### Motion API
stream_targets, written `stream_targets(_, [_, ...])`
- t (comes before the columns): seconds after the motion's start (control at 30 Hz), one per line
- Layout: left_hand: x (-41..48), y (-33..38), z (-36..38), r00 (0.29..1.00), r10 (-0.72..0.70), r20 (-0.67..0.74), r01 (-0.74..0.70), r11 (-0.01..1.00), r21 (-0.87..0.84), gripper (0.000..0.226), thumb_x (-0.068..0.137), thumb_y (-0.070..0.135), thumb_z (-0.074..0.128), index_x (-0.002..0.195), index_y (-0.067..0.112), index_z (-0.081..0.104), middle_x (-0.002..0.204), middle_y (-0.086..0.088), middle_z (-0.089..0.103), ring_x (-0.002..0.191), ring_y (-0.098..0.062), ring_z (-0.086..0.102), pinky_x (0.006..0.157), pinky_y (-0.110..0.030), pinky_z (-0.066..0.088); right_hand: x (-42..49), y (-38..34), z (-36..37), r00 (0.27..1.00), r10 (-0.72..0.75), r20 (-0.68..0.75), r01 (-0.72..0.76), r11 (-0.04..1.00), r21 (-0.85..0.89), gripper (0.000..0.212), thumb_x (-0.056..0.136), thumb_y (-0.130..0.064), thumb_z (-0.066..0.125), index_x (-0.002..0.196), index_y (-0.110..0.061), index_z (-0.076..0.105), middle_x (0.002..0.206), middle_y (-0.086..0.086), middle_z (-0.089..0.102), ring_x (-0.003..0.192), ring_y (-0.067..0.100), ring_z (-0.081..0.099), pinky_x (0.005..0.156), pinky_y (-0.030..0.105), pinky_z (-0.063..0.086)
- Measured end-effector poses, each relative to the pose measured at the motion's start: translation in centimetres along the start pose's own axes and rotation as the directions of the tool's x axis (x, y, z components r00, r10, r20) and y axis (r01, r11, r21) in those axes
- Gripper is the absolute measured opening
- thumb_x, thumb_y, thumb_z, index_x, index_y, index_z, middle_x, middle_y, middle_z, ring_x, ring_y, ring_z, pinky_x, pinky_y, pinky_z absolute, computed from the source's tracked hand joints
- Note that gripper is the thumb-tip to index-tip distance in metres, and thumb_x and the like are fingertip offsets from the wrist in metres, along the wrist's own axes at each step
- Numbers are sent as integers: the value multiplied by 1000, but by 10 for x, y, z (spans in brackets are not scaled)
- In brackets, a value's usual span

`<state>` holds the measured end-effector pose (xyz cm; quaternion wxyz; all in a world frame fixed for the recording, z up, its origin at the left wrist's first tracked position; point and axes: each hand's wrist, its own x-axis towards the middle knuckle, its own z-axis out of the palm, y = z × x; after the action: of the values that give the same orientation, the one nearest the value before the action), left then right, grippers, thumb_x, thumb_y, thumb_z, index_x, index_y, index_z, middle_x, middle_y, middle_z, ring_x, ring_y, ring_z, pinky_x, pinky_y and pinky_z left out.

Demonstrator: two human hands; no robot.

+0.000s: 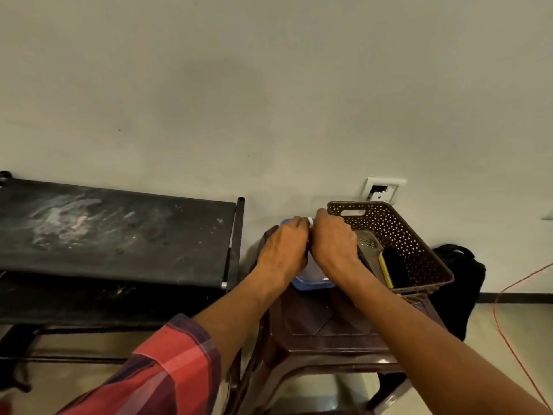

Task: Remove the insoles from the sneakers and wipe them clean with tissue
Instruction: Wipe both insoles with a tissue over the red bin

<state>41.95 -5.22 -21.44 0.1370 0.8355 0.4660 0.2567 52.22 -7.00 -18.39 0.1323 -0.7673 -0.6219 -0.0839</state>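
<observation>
A blue and white tissue pack (312,278) lies on a dark brown plastic stool (329,324) by the wall. My left hand (284,250) and my right hand (335,244) rest side by side on top of the pack, fingers curled over its far end, where a bit of white (311,221) shows between them. Most of the pack is hidden under my hands. No sneakers or insoles are in view.
A brown perforated basket (419,253) stands on the stool to the right, holding a brush with a yellow edge (386,271). A black dusty rack (113,235) stands to the left. A black bag (460,283) and an orange cable (508,324) lie on the floor at right.
</observation>
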Motion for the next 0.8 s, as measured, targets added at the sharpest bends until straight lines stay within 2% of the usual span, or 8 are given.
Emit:
stream_targets(0.13, [1, 8, -24, 993, -80, -84, 66, 985, -160, 65, 87, 1, 66, 147, 2, 40, 140, -17, 56, 127, -35, 57, 96, -38, 51, -4, -7, -32, 993, -48, -106, 71, 971, 228, 8, 94, -24, 53, 95, -16, 52, 82, 3, 65, 76, 27, 63, 55, 34, 41])
stream_targets(0.23, [1, 20, -66, 947, -301, -111, 219, 859, -462, 80, 84, 32, 71, 153, 12, 34, 143, -10, 57, 127, -29, 58, 100, -37, 52, -4, -18, -75, 987, -4, -160, 92, 836, 542, 9, 86, -28, 58, 85, -20, 54, 73, -4, 63, 71, 18, 60, 58, 34, 48])
stream_targets(0.33, [-7, 25, -141, 853, -520, 54, 307, 415, -857, 75, 71, 42, 74, 137, 15, 51, 133, -11, 65, 109, -26, 68, 88, -42, 61, -3, -42, -135, 988, 80, -132, 52, 632, 773, 11, 85, -28, 61, 87, -17, 58, 76, -3, 66, 70, 14, 62, 59, 27, 44])
stream_targets(0.37, [-13, 24, -169, 853, -506, 124, 294, 270, -917, 63, 76, 35, 75, 131, 12, 57, 128, -14, 68, 108, -30, 70, 88, -44, 62, -3, -52, -152, 987, 86, -138, 64, 577, 814, 11, 86, -28, 62, 89, -17, 59, 79, -3, 67, 71, 14, 63, 59, 25, 44])
stream_targets(0.4, [-21, 24, -193, 876, -463, 136, 259, 213, -942, 45, 84, 28, 74, 124, 10, 62, 122, -15, 72, 107, -33, 72, 90, -46, 61, -4, -62, -166, 985, 82, -152, 85, 536, 840, 12, 88, -28, 63, 92, -17, 60, 83, -3, 67, 74, 13, 63, 60, 22, 44])
stream_targets(0.5, [-67, 25, -270, 913, -405, -45, 141, 417, -898, 15, 95, 26, 71, 98, 12, 73, 108, -10, 78, 103, -30, 74, 90, -43, 62, -16, -105, -209, 980, 35, -196, 164, 419, 893, 15, 93, -29, 66, 101, -17, 60, 95, -3, 66, 85, 13, 65, 69, 21, 51])
stream_targets(0.63, [-133, 22, -359, 880, -404, -250, 72, 634, -770, 19, 95, 32, 71, 94, 13, 76, 102, -7, 78, 100, -30, 74, 90, -42, 62, -51, -177, -256, 973, -20, -230, 228, 254, 940, 18, 92, -32, 68, 102, -18, 62, 100, -2, 69, 91, 16, 68, 80, 31, 58])
stream_targets(0.8, [-222, 10, -453, 768, -444, -462, 46, 758, -651, 22, 96, 34, 70, 95, 12, 76, 93, -4, 78, 91, -25, 75, 84, -38, 63, -107, -269, -310, 962, -119, -245, 256, 89, 962, 22, 90, -36, 70, 103, -19, 64, 100, -2, 71, 91, 15, 69, 82, 38, 60])
